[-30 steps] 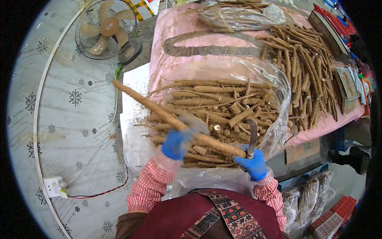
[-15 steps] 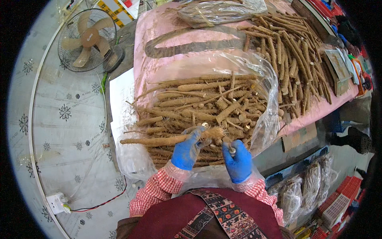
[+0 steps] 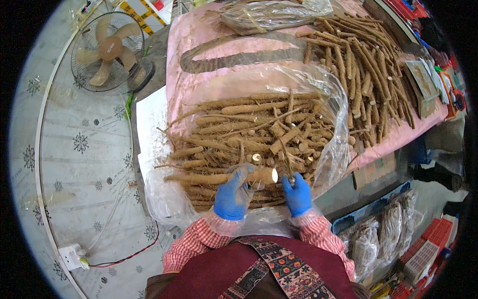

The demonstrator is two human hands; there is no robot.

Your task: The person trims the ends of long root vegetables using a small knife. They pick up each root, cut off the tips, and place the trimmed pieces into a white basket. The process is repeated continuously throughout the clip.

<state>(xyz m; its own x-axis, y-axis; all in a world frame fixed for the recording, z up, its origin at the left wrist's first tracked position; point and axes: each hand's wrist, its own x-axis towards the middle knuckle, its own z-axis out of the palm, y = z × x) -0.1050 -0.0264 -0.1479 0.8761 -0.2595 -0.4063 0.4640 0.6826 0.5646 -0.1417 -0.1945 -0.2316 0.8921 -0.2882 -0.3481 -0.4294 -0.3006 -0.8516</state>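
Note:
In its blue glove, my left hand (image 3: 232, 194) is closed round a hairy brown Chinese yam (image 3: 199, 179). The yam lies level over the pile, its right end a fresh white cut face. Just right of that end, my gloved right hand (image 3: 297, 193) grips a knife (image 3: 285, 157) by its handle. The narrow dark blade points up and away from me, apart from the cut face. Beneath both hands lies a heap of yams (image 3: 239, 129) on clear plastic sheeting (image 3: 338, 149), most of them lying crosswise. A small white-ended piece (image 3: 256, 158) rests beyond my left hand.
More yams (image 3: 368, 70) are piled at the far right on a pink cloth (image 3: 199, 30). A plastic-covered bundle (image 3: 274, 15) lies at the back. A fan (image 3: 107, 52) stands at far left. Wrapped packs (image 3: 383, 234) sit in a blue-edged container at lower right.
The yam's hairy right end has been cut off, leaving a white face. The yam has shifted right in my left hand, and the knife blade now points upward.

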